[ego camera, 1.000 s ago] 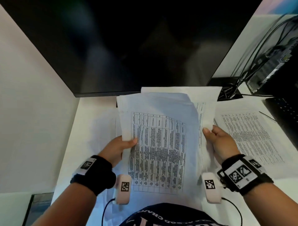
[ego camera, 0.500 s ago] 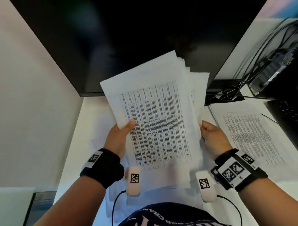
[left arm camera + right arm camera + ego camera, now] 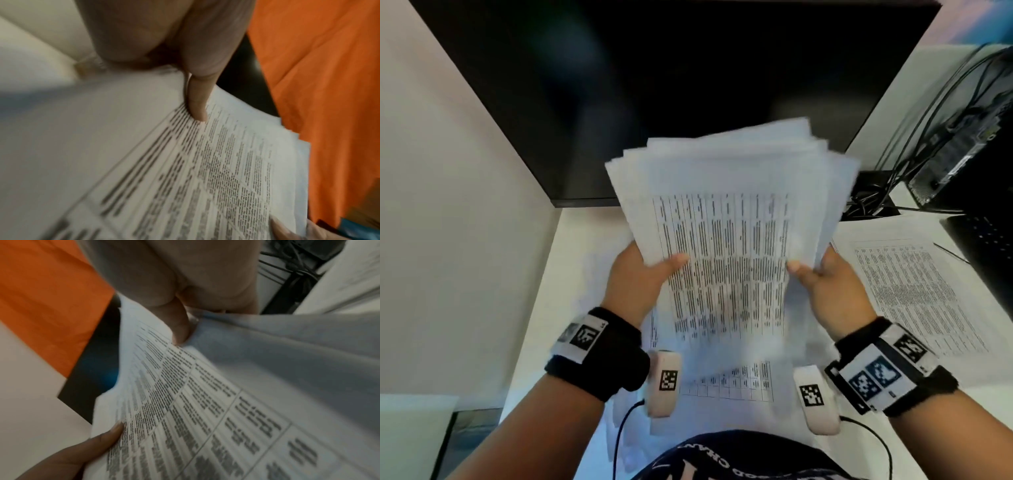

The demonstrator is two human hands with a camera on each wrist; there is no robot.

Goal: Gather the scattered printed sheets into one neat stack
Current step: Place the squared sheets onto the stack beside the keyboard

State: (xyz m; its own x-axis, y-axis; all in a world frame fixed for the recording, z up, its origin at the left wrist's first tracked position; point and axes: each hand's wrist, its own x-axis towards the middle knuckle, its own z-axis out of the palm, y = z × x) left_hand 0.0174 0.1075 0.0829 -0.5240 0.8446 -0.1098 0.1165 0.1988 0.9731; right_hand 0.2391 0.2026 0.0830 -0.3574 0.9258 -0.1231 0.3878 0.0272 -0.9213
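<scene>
Lifting bundle of printed sheets higher off white desk than half second ago, now squarer, less tilted. Left hand pinches left edge, thumb on top; right hand pinches right edge, having moved in from side. Edges fanned, uneven: judged ready for tapping square. Thin, floppy paper, dense table print. One sheet remains flat at right.

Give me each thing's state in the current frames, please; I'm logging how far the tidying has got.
held bundle of sheets: lifted off the desk, upright, top edges fanned and uneven
left hand: grips the bundle's left edge, thumb on the front
right hand: grips the bundle's right edge
sheet on the right: flat on the desk, not gathered
sheets under the bundle: lying on the desk
monitor: screen dark
</scene>
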